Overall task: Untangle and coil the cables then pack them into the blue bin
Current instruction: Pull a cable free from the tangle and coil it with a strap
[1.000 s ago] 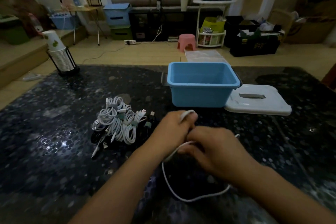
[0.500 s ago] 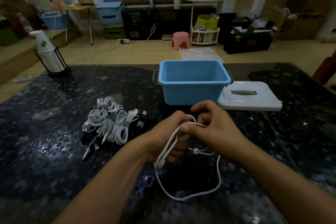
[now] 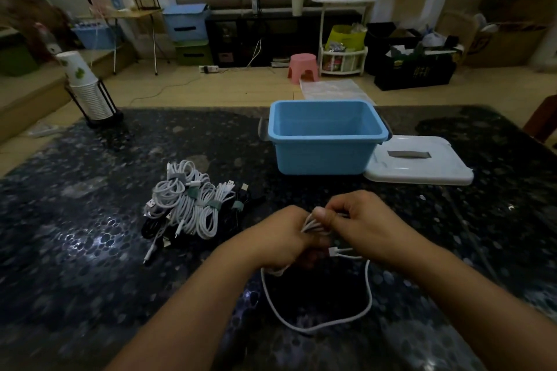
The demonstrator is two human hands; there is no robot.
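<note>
A white cable (image 3: 367, 295) is gathered into loops between my two hands above the dark table. My left hand (image 3: 278, 239) grips the bundle of loops, and my right hand (image 3: 366, 220) pinches the strands at the top. A long slack loop hangs down to the table and a plug end sticks out below my right hand. The blue bin (image 3: 325, 137) stands open and looks empty just beyond my hands. A pile of coiled cables (image 3: 190, 205), white and black ones bound with ties, lies to the left.
The bin's white lid (image 3: 419, 164) lies flat to the right of the bin. A stack of paper cups in a black holder (image 3: 87, 90) stands at the table's far left corner. Beyond the table are the floor, a pink stool (image 3: 303, 68) and storage boxes.
My hands lifted the white cable off the table and gathered it into more loops. The hanging slack loop has grown shorter.
</note>
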